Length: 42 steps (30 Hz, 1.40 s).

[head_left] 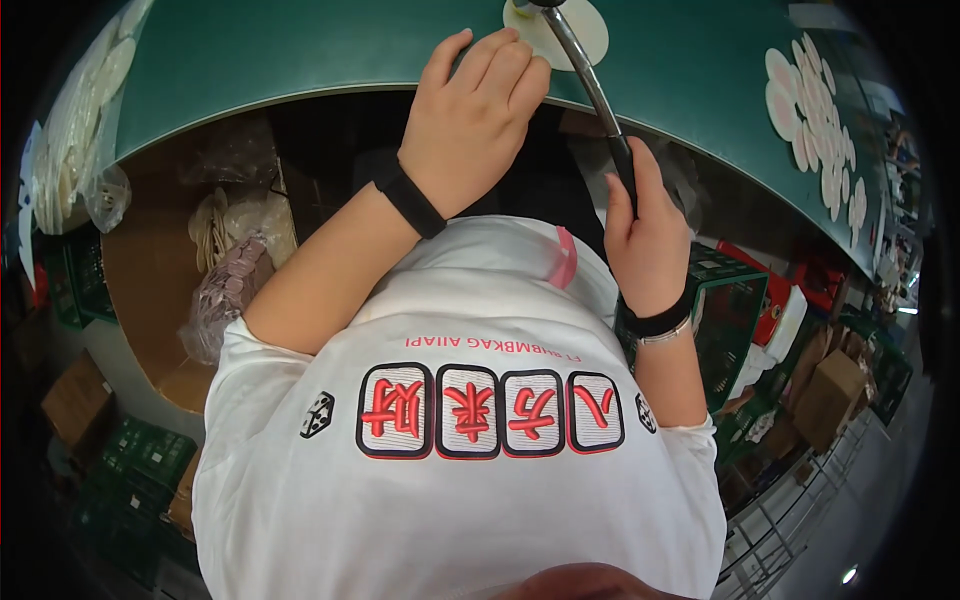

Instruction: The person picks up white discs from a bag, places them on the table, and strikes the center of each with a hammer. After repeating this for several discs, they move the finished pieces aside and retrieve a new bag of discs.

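My right hand (648,235) is closed around the black grip of a hammer (590,80) with a steel shaft. Its dark head is partly cut off by the top edge, over a pale, flat, rounded piece (585,40) on the green table. Beside that piece, at the table's front edge, my left hand (478,110) has its back up and its fingers bent. The fingertips are hidden, so what they hold, if anything, does not show. A small yellowish thing (520,10) lies on the pale piece by the hammer head.
Many similar pale pieces (815,120) are spread at the right of the green table (270,50). Plastic-wrapped stacks (75,140) stand at the far left. Below the table are an open cardboard box (150,270) with bagged pieces and green crates (725,310).
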Each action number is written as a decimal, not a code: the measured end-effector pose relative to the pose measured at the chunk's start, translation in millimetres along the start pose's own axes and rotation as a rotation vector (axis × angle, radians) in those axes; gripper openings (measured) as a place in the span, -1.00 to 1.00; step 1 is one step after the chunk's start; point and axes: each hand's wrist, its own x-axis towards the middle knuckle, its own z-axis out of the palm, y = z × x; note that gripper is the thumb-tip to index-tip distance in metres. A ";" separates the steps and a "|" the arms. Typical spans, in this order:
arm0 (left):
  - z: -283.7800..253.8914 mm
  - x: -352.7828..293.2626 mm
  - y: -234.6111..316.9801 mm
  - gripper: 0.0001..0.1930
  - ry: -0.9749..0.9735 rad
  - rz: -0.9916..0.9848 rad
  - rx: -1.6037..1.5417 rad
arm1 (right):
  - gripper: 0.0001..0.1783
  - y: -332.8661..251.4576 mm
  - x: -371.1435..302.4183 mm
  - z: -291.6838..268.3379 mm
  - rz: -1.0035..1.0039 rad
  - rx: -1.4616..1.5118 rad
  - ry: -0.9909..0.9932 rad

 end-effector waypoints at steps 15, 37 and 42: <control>17.4 40.3 -38.0 -0.22 0.407 0.113 -0.279 | -0.57 9.5 8.8 -16.1 0.473 0.687 -0.115; -27.6 8.4 -1.9 -0.39 -0.202 -0.119 0.102 | -0.50 4.6 -4.6 -0.1 0.161 0.144 -0.053; -24.7 3.4 -2.5 -0.37 -0.193 -0.122 0.093 | -0.48 -9.4 2.7 -1.9 0.151 0.168 -0.071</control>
